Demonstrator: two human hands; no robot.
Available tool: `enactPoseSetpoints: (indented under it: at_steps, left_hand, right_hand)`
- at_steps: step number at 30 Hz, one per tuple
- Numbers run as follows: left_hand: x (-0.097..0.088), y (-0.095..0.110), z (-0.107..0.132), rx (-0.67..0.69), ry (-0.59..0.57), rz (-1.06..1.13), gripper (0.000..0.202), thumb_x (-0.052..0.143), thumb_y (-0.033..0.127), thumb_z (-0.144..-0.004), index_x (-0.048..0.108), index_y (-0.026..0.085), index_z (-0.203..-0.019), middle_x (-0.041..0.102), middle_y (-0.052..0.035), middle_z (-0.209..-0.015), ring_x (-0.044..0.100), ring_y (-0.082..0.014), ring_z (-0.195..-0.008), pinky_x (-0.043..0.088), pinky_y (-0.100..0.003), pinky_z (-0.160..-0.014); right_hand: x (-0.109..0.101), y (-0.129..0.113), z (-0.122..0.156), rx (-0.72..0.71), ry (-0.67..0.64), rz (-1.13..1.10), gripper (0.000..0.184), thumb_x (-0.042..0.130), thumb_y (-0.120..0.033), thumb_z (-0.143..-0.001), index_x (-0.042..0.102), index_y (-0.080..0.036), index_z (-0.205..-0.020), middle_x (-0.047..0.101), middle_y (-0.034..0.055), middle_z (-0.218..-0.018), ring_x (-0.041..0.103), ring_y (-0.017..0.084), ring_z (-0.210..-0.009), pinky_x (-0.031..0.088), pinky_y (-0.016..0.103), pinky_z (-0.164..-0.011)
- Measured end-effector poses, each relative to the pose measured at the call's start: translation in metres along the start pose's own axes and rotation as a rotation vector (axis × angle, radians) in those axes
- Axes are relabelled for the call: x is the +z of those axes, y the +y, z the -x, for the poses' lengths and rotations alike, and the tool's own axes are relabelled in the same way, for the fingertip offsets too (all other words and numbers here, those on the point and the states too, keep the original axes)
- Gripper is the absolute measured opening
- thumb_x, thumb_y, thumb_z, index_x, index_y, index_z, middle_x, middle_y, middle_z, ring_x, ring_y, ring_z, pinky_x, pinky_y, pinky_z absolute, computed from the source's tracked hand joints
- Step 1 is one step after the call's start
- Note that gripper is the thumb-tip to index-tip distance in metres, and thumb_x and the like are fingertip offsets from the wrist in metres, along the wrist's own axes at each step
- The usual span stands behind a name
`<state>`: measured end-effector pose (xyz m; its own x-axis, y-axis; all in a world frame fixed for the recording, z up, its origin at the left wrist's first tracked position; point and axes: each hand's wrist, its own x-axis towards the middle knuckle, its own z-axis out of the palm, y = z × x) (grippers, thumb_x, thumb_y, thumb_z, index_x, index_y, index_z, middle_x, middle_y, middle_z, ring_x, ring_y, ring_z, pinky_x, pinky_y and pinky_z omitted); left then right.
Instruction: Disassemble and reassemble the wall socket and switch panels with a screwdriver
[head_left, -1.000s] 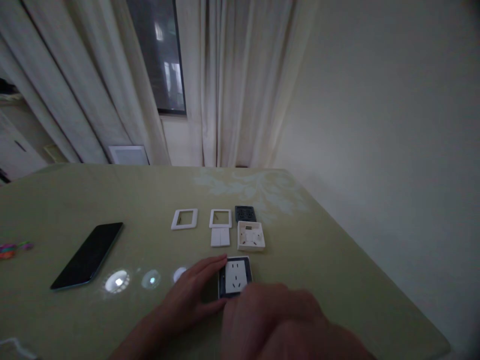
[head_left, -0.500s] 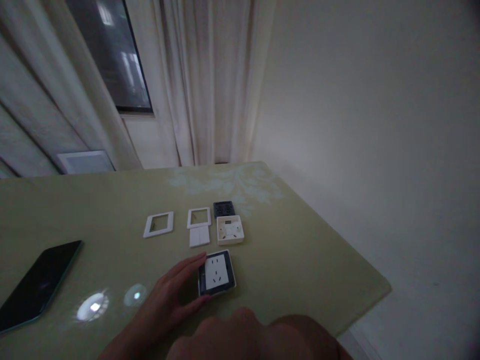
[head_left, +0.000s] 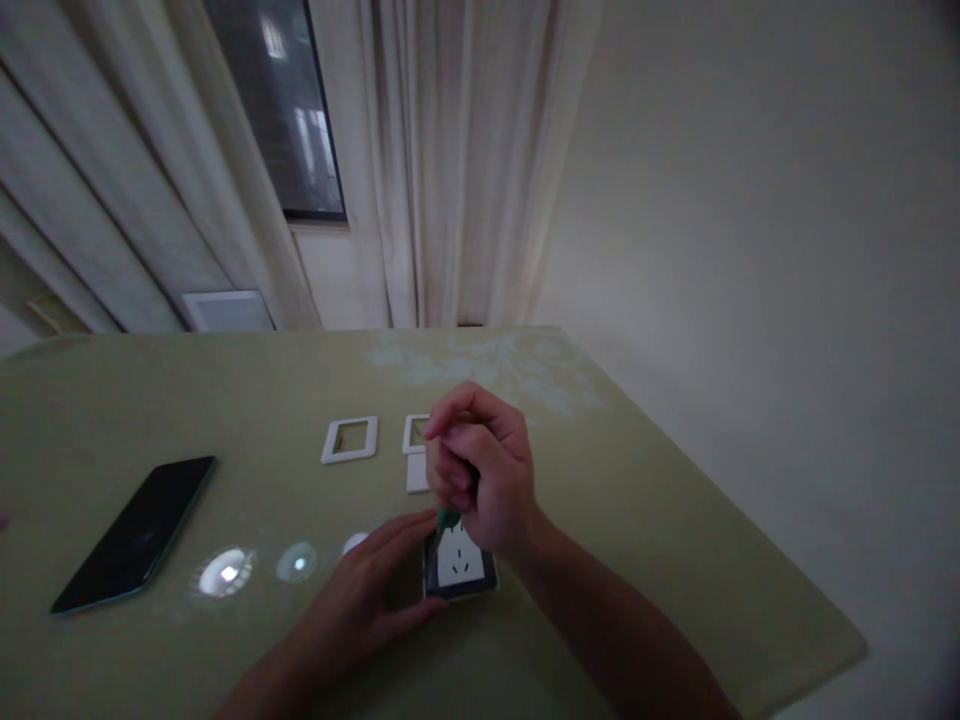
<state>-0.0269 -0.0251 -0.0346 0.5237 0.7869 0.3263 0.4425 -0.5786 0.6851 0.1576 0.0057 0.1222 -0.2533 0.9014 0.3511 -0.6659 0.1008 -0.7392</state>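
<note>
A wall socket [head_left: 460, 558] with a white face and dark surround lies on the table. My left hand [head_left: 382, 572] grips it from the left, fingers along its far side and thumb at the near corner. Above it, my right hand [head_left: 484, 470] is closed round a screwdriver [head_left: 448, 520], of which a green part and a thin shaft show. The shaft points down at the left part of the socket; whether its tip sits on a screw cannot be made out. Most of the handle is hidden in my fist.
A white frame [head_left: 349, 440] lies beyond my left hand. Behind my right hand show parts of a second white frame [head_left: 411, 436] and a white switch plate [head_left: 417, 474]. A dark phone [head_left: 139, 535] rests at the left of the table [head_left: 660, 540]; a wall [head_left: 750, 250] borders its right side.
My right hand has come up from the bottom edge to over the socket, with the screwdriver in it, covering the white box and dark insert behind. My left hand stays on the socket. The view has turned left.
</note>
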Motion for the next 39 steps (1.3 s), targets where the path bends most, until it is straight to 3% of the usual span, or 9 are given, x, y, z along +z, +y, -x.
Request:
enactPoseSetpoints:
  at_steps: [4,11,24,33,35,39]
  left_hand:
    - [-0.001,0.004,-0.001,-0.057,-0.066,-0.033,0.072,0.087,0.039,-0.091,0.056,0.041,-0.156,0.07,-0.0054,-0.153,0.071,-0.0361,-0.135,0.06,-0.053,-0.114]
    - [-0.002,0.006,0.001,-0.076,-0.102,0.003,0.071,0.084,0.039,-0.094,0.052,0.04,-0.157,0.064,-0.0067,-0.16,0.065,-0.035,-0.143,0.056,-0.054,-0.118]
    - [0.0,0.004,0.003,-0.09,-0.072,-0.01,0.068,0.086,0.039,-0.091,0.058,0.037,-0.152,0.068,-0.0081,-0.155,0.068,-0.0364,-0.138,0.058,-0.055,-0.116]
    - [-0.005,0.014,-0.004,-0.094,-0.097,0.028,0.062,0.083,0.037,-0.093,0.06,0.038,-0.15,0.071,-0.0038,-0.148,0.072,-0.0332,-0.131,0.06,-0.048,-0.113]
    - [-0.005,0.013,-0.004,-0.099,-0.085,0.043,0.065,0.085,0.036,-0.091,0.06,0.037,-0.151,0.07,-0.0054,-0.148,0.071,-0.0346,-0.131,0.06,-0.05,-0.112]
    - [0.002,0.013,-0.004,-0.152,-0.053,0.063,0.072,0.089,0.035,-0.084,0.06,0.033,-0.15,0.068,-0.0088,-0.148,0.067,-0.0374,-0.133,0.058,-0.053,-0.114]
  right_hand:
    - [-0.013,0.018,-0.009,0.064,-0.053,0.037,0.007,0.065,-0.023,-0.089,0.069,-0.02,-0.084,0.04,-0.0128,-0.048,0.024,0.004,-0.038,0.023,0.015,-0.035]
    - [-0.018,0.02,-0.009,-0.001,-0.079,0.102,0.008,0.064,-0.022,-0.091,0.069,-0.02,-0.085,0.042,-0.0122,-0.051,0.027,0.004,-0.039,0.023,0.016,-0.037]
    - [-0.022,0.029,-0.009,0.06,-0.101,0.085,0.008,0.063,-0.02,-0.09,0.069,-0.02,-0.085,0.041,-0.0123,-0.051,0.027,0.005,-0.04,0.024,0.016,-0.038]
    - [-0.036,0.025,-0.012,0.225,-0.385,0.068,0.01,0.072,-0.03,-0.09,0.071,-0.02,-0.088,0.045,-0.0116,-0.05,0.031,0.005,-0.038,0.028,0.017,-0.037]
    - [-0.035,0.026,-0.013,0.211,-0.373,0.059,0.015,0.072,-0.033,-0.091,0.071,-0.02,-0.085,0.044,-0.012,-0.048,0.03,0.005,-0.037,0.027,0.017,-0.037]
    - [-0.024,0.034,-0.009,0.11,-0.22,0.082,0.015,0.068,-0.032,-0.093,0.07,-0.02,-0.085,0.04,-0.0125,-0.048,0.026,0.005,-0.037,0.024,0.017,-0.036]
